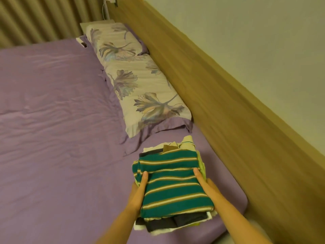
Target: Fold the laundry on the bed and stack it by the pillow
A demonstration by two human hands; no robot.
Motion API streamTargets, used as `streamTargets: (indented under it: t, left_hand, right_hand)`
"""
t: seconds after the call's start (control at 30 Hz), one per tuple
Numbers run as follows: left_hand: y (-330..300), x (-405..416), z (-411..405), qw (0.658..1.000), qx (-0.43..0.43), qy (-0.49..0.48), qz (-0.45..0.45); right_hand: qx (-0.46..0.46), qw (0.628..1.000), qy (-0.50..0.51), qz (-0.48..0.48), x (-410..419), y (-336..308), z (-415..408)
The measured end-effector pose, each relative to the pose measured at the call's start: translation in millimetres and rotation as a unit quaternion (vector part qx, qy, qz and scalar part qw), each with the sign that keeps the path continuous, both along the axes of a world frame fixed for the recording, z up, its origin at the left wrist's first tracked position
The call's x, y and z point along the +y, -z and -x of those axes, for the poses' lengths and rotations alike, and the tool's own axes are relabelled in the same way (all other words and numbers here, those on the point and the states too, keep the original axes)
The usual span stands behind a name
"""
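near the lower middle of the head view, a stack (173, 189) of folded laundry is held between the two hands. the left hand (139, 189) is pressed against the left side of the stack, its thumb laid on top and the rest of its fingers hidden below. the right hand (204, 184) is set against the right side in the same way, thumb on top. the hands are kept apart by the width of the stack and are clamped on it from both sides. a green striped shirt (174, 184) is seen on top; dark, white and yellow-green pieces are seen beneath it at the near edge, and cream and brown pieces at the far edge. whether the stack rests on the bed (52, 129) or is held just above it cannot be told. the stack is placed over the corner of the purple sheet, just beside the near end of the flowered pillow (140, 81), which is laid along the wooden headboard (219, 103). a ribbed curtain (35, 18) is seen beyond the bed at the upper left.
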State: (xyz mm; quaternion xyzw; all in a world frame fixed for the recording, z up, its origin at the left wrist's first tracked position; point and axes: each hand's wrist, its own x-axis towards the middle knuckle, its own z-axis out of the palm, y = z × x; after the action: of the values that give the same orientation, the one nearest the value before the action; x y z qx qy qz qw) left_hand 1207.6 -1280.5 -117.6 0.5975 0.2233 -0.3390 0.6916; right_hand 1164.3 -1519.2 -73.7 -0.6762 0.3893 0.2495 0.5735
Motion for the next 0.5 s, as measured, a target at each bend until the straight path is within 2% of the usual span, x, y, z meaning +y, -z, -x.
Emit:
streamTargets:
  t: [0.17, 0.33, 0.5]
  left_hand:
    - [38, -40, 9, 0.999, -0.008, -0.036, -0.011]
    - [71, -63, 14, 0.998, 0.024, -0.060, -0.025]
    - [89, -73, 9, 0.993, 0.040, -0.083, -0.070]
  right_hand:
    - [-0.019, 0.999, -0.016, -0.035, -43, 47, -5]
    - [0.011, 0.998, -0.050, -0.044, -67, 97, -10]
    - [0.056, 0.994, -0.083, 0.037, -77, 124, -22]
